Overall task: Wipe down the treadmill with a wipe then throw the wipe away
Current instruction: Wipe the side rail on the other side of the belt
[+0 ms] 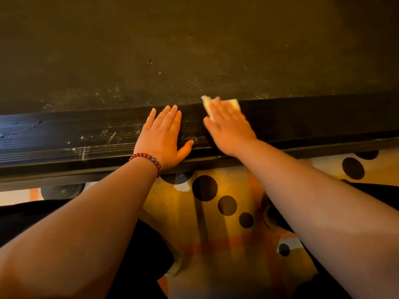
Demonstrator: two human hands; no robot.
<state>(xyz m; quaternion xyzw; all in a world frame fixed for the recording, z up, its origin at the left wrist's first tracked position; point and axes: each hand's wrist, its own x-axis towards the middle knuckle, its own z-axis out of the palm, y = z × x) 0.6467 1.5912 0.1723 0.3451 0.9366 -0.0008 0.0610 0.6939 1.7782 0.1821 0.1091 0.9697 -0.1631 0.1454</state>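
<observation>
Head view, looking down across one long edge of a black treadmill (323,117). Its dark, woven-textured belt (194,50) fills the upper half of the view. Pale specks and scuffs are scattered over it, densest close to the near edge. Along that edge runs the black ribbed side rail (64,137). Whitish scratches and smears show on the stretch left of the hands; the stretch right of them reads darker, with fewer marks. Left hand (163,137) lies palm-down on the rail, fingers straight and close together, tips reaching the belt's edge, thumb spread out sideways; it holds nothing. A bracelet of round red beads (149,159), with one blue bead, sits on the left wrist. Right hand (228,128) is just beside the left, not touching it, also palm-down. Its fingers are straight and slightly spread, pressing a small pale folded wipe (234,104) onto the far edge of the rail where it meets the belt. Corners of the wipe stick out past the fingers on both sides. The right hand is slightly blurred. Below the rail lies a yellow-and-orange floor covering (183,223) with round black spots. Black-clothed legs show at the lower left and right.
</observation>
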